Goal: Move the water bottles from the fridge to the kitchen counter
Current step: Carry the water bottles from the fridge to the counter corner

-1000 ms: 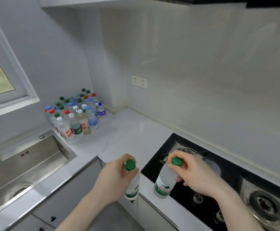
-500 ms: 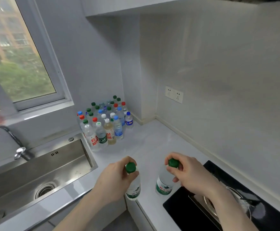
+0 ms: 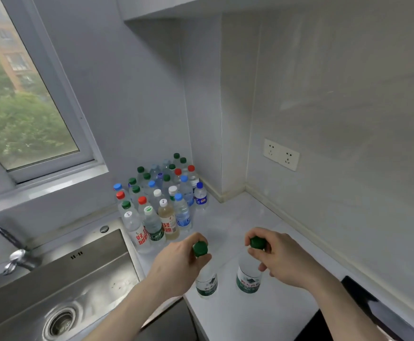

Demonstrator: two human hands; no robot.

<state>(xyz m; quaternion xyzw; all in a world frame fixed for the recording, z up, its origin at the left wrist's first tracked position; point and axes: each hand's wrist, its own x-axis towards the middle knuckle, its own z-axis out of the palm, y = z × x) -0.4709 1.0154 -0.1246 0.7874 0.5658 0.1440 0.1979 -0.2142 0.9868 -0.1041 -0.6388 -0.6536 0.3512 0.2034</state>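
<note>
My left hand (image 3: pixel 176 264) grips one green-capped water bottle (image 3: pixel 207 281) by its neck, my right hand (image 3: pixel 278 258) another (image 3: pixel 249 279), both over the bench (image 3: pixel 240 217), near the bottle cluster (image 3: pixel 161 195) beside the sink (image 3: pixel 77 279).

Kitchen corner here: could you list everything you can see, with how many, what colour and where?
carried bottles: two, clear with green caps and green labels; one in the left hand, one in the right, low over the counter; whether they touch it I cannot tell
bottle cluster: over twenty, clear, caps green, red, blue and white; standing in the counter's far corner
counter: one, white
sink: one, steel, left of the counter
tap: one, metal, at the sink's left
window: one, grey frame, trees outside
wall socket: one double plate, white, right wall
hob: one, black, lower right
left hand: grips its bottle by the neck
right hand: grips its bottle by the cap
</note>
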